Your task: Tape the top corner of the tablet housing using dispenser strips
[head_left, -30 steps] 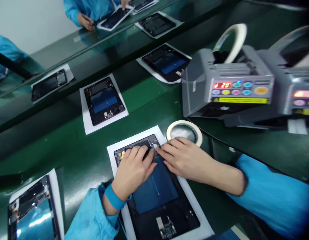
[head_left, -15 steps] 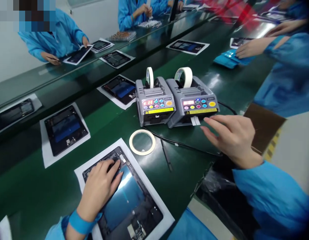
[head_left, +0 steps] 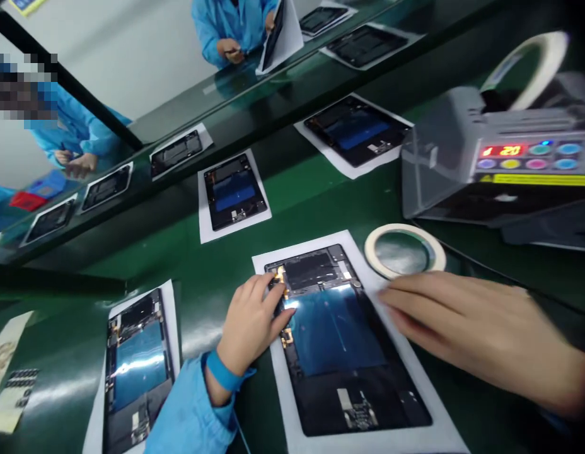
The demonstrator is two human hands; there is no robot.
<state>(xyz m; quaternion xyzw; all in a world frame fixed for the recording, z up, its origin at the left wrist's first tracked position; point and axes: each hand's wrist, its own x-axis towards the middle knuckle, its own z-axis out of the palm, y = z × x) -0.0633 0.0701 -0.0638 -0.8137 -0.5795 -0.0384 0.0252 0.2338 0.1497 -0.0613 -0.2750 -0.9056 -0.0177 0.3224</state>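
An opened tablet (head_left: 391,391), its blue battery area showing, lies on a white sheet (head_left: 434,410) before me. My left hand (head_left: 252,321) rests at the tablet's upper left edge, fingers bent and thumb apart, touching it beside some copper-coloured parts. Over the sheet's right side, my right hand (head_left: 472,328) is smeared by motion, its fingertips brought together near the tablet's upper right edge. Whatever they may pinch is too blurred to make out. Just behind that hand, a roll of cream tape (head_left: 375,252) lies flat on the green bench (head_left: 321,205).
A grey tape dispenser (head_left: 439,157) with a lit display stands at the right, a cable running from beneath it. Another opened tablet (head_left: 141,359) lies left of my arm. Several more on sheets line the bench. Co-workers (head_left: 217,25) sit across it.
My right hand has left the white strips at the right dispenser's mouth and come over to the tablet. My left hand remains on the tablet. The view has swung left.
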